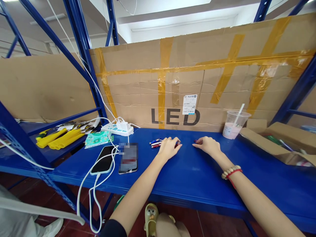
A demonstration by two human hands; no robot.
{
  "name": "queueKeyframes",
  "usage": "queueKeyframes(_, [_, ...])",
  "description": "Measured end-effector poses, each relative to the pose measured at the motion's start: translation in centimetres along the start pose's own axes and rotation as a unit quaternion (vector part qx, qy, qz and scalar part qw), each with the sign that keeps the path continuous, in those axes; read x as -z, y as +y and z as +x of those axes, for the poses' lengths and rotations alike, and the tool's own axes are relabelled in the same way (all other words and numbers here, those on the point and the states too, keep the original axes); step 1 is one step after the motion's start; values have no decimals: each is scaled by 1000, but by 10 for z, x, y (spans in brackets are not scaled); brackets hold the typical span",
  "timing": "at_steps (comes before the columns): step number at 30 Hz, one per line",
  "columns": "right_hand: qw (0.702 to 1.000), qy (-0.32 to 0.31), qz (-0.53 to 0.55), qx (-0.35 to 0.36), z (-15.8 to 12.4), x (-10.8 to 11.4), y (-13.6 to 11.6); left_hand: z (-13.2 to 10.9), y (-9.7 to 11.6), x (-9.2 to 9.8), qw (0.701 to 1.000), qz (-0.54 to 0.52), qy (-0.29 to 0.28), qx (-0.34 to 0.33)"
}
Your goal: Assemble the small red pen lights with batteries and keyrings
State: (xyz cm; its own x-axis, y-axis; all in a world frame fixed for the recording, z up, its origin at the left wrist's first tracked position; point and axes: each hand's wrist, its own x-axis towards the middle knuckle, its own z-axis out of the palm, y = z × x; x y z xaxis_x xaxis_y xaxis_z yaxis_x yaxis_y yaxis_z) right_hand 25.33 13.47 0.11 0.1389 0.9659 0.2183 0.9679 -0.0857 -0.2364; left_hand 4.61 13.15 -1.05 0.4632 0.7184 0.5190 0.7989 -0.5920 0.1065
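Note:
Several pens (155, 143), blue, silver and red, lie side by side on the blue shelf (185, 171). My left hand (169, 146) is closed over them from above, with their ends showing on both sides of it. To the right, just above the shelf surface or resting on it, my right hand (208, 145) pinches a small dark red piece (197, 142). Most of that piece is hidden by the fingers, so its kind is unclear. A gap of bare shelf separates the two hands.
Left of the pens are two phones (103, 159) (128, 158), white cables and a power strip (118, 129). Yellow-handled items (61, 139) lie farther left. A plastic cup (234, 125) and an open cardboard box (278, 141) stand right. A cardboard panel (138, 95) closes the back.

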Motion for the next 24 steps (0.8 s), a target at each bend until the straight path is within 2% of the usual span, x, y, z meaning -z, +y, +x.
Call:
queueKeyframes(7, [1000,-25,-1,-18,-1,-1,-4,-1,0,0,1000,1,-3,6])
queueKeyframes(12, [998,0,57,-30,0,-3,-8,0,1,-1,1000,0,-9,-1])
queueKeyframes(24, [993,31,109,24,-1,-2,-6,-2,2,-1,1000,5,-16,-1])
